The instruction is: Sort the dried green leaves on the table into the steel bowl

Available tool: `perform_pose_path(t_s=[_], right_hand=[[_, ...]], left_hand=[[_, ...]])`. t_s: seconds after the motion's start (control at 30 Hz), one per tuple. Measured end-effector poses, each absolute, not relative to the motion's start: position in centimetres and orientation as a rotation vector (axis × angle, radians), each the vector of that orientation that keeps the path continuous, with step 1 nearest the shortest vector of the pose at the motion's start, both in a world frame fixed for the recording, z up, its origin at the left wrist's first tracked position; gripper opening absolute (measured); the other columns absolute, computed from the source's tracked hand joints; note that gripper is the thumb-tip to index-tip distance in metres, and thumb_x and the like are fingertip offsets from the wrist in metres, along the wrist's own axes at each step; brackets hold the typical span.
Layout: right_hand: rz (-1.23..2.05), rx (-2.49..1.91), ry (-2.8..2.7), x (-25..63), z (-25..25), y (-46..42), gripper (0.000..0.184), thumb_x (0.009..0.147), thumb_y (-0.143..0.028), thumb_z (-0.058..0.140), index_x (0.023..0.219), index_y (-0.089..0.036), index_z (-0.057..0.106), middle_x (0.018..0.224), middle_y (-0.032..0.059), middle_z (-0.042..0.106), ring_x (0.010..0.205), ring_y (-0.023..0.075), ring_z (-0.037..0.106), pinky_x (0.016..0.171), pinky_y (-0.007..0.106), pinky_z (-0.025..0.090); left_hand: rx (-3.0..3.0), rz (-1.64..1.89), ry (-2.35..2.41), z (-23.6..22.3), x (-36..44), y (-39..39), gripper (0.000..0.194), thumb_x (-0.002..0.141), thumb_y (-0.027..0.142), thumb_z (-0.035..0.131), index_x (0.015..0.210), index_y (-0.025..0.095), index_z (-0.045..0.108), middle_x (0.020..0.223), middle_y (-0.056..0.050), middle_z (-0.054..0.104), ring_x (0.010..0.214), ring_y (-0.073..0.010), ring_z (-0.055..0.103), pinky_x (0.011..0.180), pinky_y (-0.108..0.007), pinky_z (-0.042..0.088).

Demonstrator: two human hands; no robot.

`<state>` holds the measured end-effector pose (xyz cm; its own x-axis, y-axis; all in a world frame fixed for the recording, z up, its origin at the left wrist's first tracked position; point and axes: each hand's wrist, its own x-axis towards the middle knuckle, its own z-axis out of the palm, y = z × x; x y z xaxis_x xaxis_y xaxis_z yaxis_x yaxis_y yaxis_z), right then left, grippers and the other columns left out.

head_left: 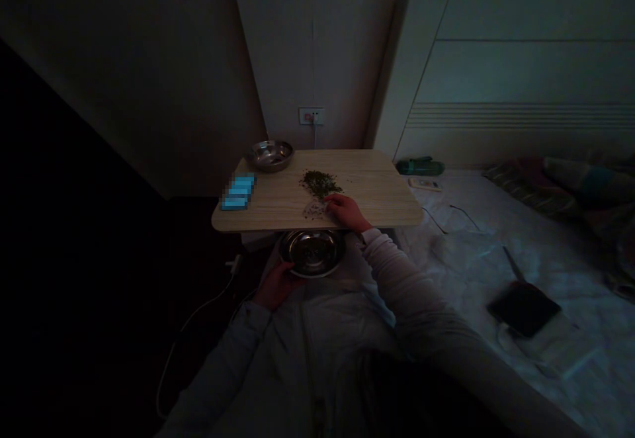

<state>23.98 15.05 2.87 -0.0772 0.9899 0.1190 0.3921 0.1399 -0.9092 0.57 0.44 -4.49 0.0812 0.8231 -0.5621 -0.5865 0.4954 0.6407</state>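
Observation:
In the dim light my left hand (282, 286) grips the lower left rim of a shiny metal bowl (312, 269), which rests at my lap just below the table's front edge. My right hand (346, 212) lies over the front part of the wooden tabletop (268, 210), its fingers curled together. Whatever they pinch is too small to make out. Beside those fingertips is a thin scatter of small dark bits (313, 211) on a pale patch. Just behind it spreads a heap of small green grains (320, 183), perhaps beans.
A second metal bowl (270, 155) stands at the table's back left corner. A blurred, lit blue screen (239, 192) lies at the left edge. On the bed to the right are a green bottle (421, 167), a pale remote (424, 184) and a dark flat object (524, 309). A white cable (186, 325) hangs at left.

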Motion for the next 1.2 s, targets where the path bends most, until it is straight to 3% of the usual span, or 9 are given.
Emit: perform_pose_path(t_s=[0.2,0.43,0.6,0.83,1.03,1.2], right_hand=[[0.938,-1.4,-1.615,23.96,2.93,15.05,0.025,0.079,-0.018,0.07,0.097,-0.022,0.087,0.077,-0.0011,0.078,0.079,0.0201,0.068,0.086,0.033,0.056],[0.929,-1.445,-1.693,23.99,3.26,14.91,0.031,0.081,-0.023,0.068,0.104,-0.021,0.088,0.089,0.0018,0.082,0.088,0.0215,0.071,0.09,0.034,0.056],[1.0,-1.436,-1.676,23.96,3.42,14.75,0.032,0.082,-0.022,0.066,0.106,-0.019,0.088,0.08,0.0008,0.078,0.076,0.0188,0.066,0.084,0.033,0.056],[1.067,-1.39,-1.649,23.94,3.62,14.61,0.024,0.08,-0.022,0.069,0.097,-0.02,0.086,0.077,0.0001,0.078,0.079,0.0187,0.067,0.085,0.032,0.054],[1.125,-1.355,-1.648,23.95,3.66,14.61,0.021,0.078,-0.024,0.068,0.091,-0.02,0.084,0.068,-0.0026,0.073,0.067,0.0148,0.058,0.071,0.028,0.047],[1.107,-1.307,-1.57,24.09,3.21,15.01,0.014,0.072,-0.025,0.069,0.08,-0.021,0.08,0.065,-0.0041,0.069,0.066,0.0144,0.057,0.069,0.027,0.046]], left_hand=[[0.268,1.068,1.06,-4.59,0.62,0.48,0.061,0.078,0.008,0.078,0.136,0.025,0.072,0.129,-0.012,0.083,0.119,-0.0355,0.08,0.097,-0.049,0.069],[0.267,1.069,1.04,-4.86,0.54,0.53,0.058,0.078,0.008,0.078,0.134,0.026,0.071,0.123,-0.009,0.083,0.109,-0.0306,0.082,0.094,-0.047,0.07],[0.292,1.068,1.046,-4.56,0.49,0.5,0.057,0.079,0.008,0.079,0.132,0.027,0.071,0.117,-0.007,0.083,0.108,-0.0303,0.082,0.094,-0.046,0.07],[0.308,1.077,1.026,-4.8,0.42,0.5,0.056,0.077,0.008,0.081,0.129,0.026,0.073,0.115,-0.007,0.083,0.11,-0.0317,0.081,0.096,-0.048,0.069],[0.308,1.054,1.016,-5.18,0.16,0.53,0.056,0.077,0.01,0.082,0.13,0.025,0.073,0.123,-0.009,0.083,0.114,-0.0328,0.081,0.099,-0.05,0.068],[0.295,1.065,1.011,-5.28,0.26,0.66,0.059,0.078,0.009,0.081,0.133,0.027,0.072,0.121,-0.008,0.084,0.114,-0.0321,0.081,0.098,-0.048,0.068]])
